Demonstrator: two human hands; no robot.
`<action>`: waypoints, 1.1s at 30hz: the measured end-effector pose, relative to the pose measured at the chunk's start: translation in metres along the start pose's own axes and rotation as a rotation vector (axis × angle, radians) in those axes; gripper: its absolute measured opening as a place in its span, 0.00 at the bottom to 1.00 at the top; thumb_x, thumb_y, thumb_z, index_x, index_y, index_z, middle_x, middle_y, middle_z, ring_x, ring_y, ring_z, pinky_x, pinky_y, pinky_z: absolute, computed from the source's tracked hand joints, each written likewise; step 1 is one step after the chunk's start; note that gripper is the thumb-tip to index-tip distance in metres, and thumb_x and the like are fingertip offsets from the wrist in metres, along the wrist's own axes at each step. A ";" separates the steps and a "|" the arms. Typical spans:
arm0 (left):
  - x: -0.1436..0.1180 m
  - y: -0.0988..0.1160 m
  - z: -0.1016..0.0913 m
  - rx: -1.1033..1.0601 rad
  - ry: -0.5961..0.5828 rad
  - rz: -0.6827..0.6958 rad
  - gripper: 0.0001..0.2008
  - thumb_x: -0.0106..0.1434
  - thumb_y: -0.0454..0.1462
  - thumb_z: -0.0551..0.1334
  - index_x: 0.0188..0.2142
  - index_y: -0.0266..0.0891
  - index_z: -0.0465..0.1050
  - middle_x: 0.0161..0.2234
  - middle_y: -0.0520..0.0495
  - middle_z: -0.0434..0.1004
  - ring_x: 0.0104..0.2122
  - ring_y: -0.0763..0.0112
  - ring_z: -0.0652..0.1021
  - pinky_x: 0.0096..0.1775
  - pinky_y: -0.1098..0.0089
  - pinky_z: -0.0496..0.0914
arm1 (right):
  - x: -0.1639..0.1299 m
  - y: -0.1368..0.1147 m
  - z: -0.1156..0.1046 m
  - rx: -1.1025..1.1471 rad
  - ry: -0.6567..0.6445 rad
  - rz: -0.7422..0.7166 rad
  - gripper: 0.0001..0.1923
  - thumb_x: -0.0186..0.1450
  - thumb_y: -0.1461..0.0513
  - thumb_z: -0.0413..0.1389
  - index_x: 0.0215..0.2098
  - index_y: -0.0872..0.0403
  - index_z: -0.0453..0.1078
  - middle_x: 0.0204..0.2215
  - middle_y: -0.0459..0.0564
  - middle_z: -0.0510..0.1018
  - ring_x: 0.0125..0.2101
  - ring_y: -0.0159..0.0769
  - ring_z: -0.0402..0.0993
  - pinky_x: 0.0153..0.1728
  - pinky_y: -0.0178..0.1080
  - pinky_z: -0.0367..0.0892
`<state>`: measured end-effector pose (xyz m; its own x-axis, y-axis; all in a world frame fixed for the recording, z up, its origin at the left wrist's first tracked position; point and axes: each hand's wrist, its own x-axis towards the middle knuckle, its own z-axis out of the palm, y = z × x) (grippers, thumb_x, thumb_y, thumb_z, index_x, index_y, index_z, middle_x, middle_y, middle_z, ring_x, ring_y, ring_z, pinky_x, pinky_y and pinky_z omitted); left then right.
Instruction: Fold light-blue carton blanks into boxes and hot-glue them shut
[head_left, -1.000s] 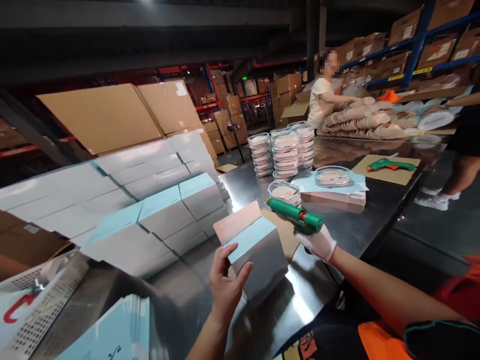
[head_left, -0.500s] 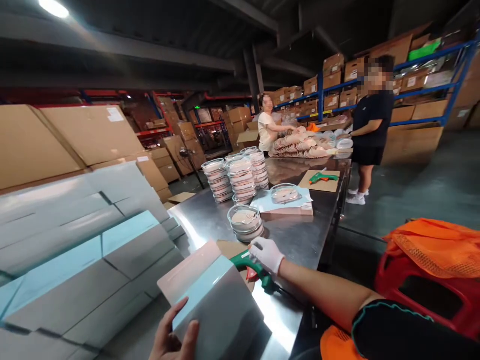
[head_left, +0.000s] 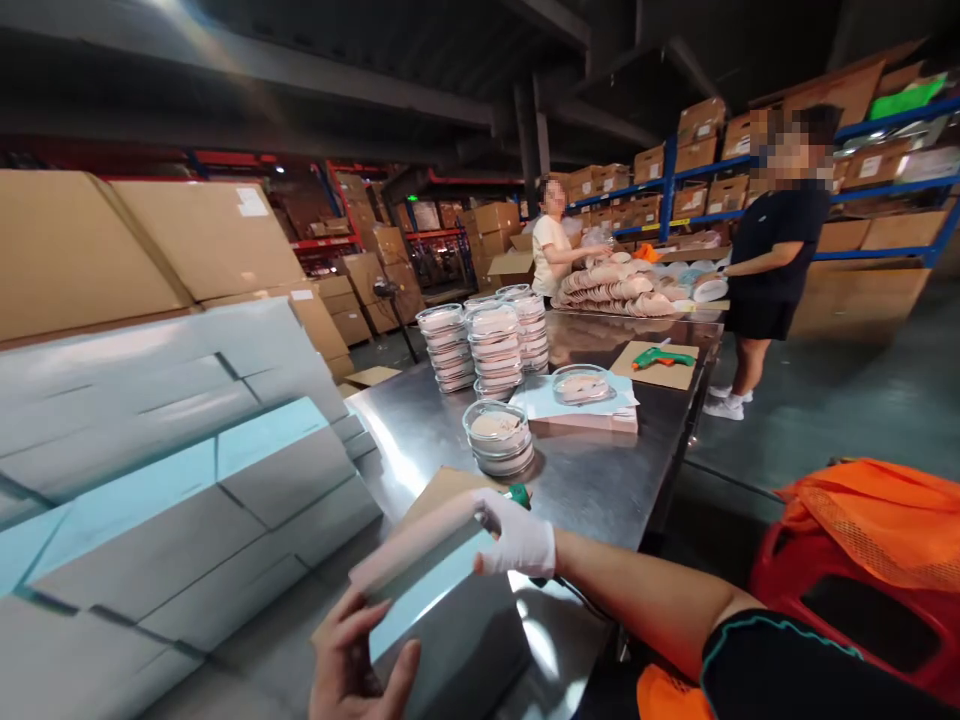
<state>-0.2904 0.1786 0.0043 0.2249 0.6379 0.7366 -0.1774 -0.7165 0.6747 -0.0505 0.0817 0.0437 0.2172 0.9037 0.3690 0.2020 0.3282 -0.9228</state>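
Observation:
My bare left hand (head_left: 360, 655) holds the near left side of a pale box (head_left: 450, 630), with its fingers at a pinkish flap (head_left: 420, 540) and its thumb on the front face. The box is tilted, with a light blue strip below the flap. At the right end of the flap, my white-gloved right hand (head_left: 517, 535) grips the edge between thumb and fingers. Behind that hand a green glue gun (head_left: 517, 495) lies mostly hidden on the table. Just beyond stands a short stack of round clear containers (head_left: 499, 440).
On the metal table (head_left: 592, 470) stand taller container stacks (head_left: 495, 345), sheets under one container, and another green glue gun (head_left: 664, 358) on cardboard. Pale boxes (head_left: 225, 510) are piled at left. A red stool (head_left: 862, 590) stands right; two people work at the far end.
My right hand has moved from the glue gun to the box flap. The flap has tilted upward, and my left fingers have shifted toward it. The view has turned slightly left.

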 end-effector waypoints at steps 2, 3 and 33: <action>0.008 0.007 0.003 -0.099 0.043 0.058 0.24 0.59 0.36 0.75 0.53 0.50 0.73 0.49 0.46 0.83 0.52 0.57 0.83 0.51 0.59 0.81 | -0.004 0.001 -0.005 -0.005 -0.048 -0.070 0.38 0.46 0.48 0.78 0.50 0.47 0.72 0.64 0.56 0.73 0.56 0.52 0.77 0.57 0.53 0.70; 0.013 0.012 0.003 -0.097 0.024 0.088 0.24 0.60 0.36 0.74 0.54 0.50 0.73 0.46 0.46 0.83 0.50 0.56 0.84 0.52 0.57 0.80 | -0.006 0.001 -0.006 -0.018 -0.061 -0.116 0.37 0.48 0.46 0.78 0.49 0.48 0.72 0.68 0.59 0.70 0.59 0.54 0.75 0.61 0.54 0.68; 0.057 0.045 -0.023 0.054 -0.666 0.391 0.21 0.74 0.38 0.63 0.64 0.49 0.75 0.58 0.39 0.83 0.63 0.54 0.79 0.61 0.48 0.75 | -0.017 -0.001 -0.007 -0.146 -0.213 -0.177 0.39 0.67 0.48 0.67 0.72 0.47 0.66 0.74 0.61 0.63 0.72 0.52 0.62 0.71 0.57 0.59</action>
<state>-0.3078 0.1889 0.0776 0.6873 0.0442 0.7250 -0.3189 -0.8785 0.3558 -0.0482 0.0638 0.0390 -0.0360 0.8783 0.4768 0.3568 0.4569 -0.8148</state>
